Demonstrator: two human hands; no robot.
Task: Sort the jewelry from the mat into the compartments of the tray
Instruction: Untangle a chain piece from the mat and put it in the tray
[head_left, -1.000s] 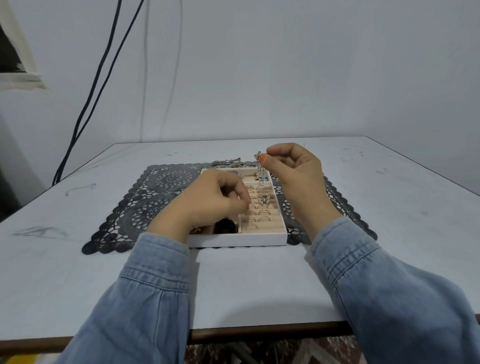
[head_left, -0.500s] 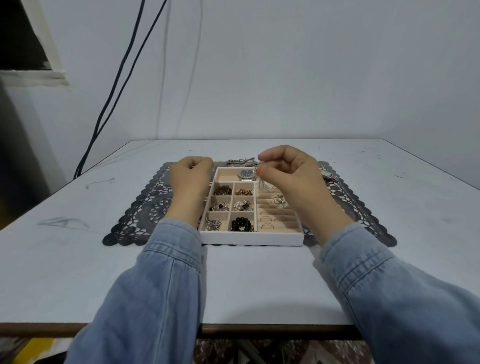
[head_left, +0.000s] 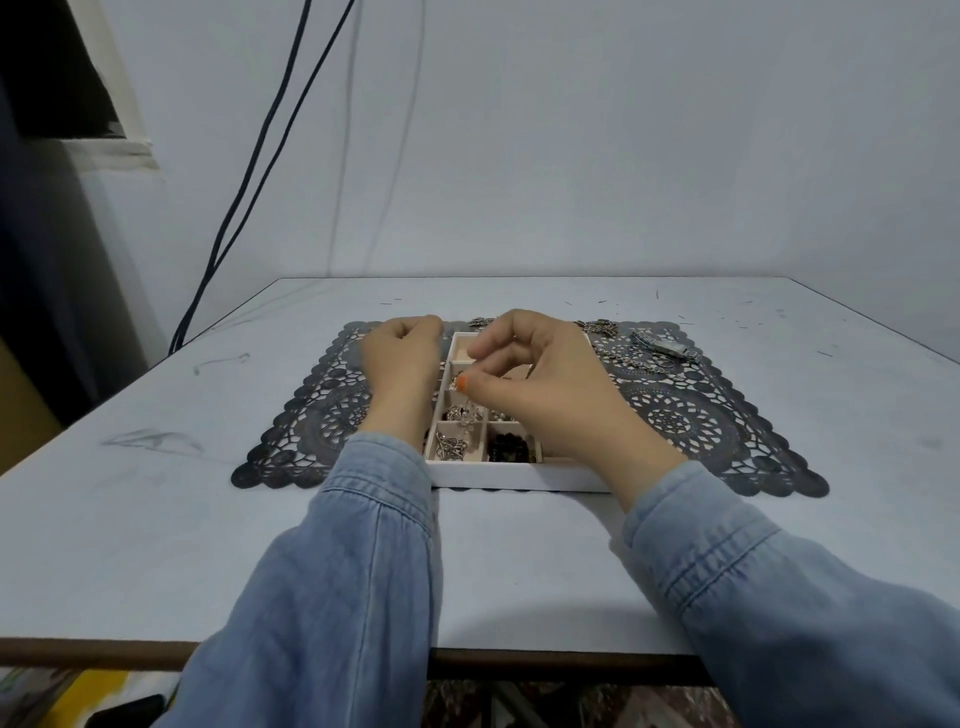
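A white tray (head_left: 498, 476) with pink compartments sits in the middle of a black lace mat (head_left: 691, 415). Its left cells hold silver pieces (head_left: 451, 447) and dark beads (head_left: 511, 448). My right hand (head_left: 545, 384) hovers over the tray's left cells, thumb and forefinger pinched on a small silver earring (head_left: 466, 410) that dangles below the fingers. My left hand (head_left: 402, 364) rests curled at the tray's left edge; nothing shows in it. The right hand hides the tray's right part.
Loose jewelry lies on the mat's far right: a silver watch (head_left: 667, 347) and chain bracelets (head_left: 602, 327). More chain pieces (head_left: 480, 322) peek out behind the tray. Dark cables (head_left: 249, 182) hang down the wall at the left. The table's front edge (head_left: 104, 649) is near me.
My right hand has carried the dangling earring from above the tray's far right toward its left cells and lowered it. My left hand has moved off the tray to its left edge.
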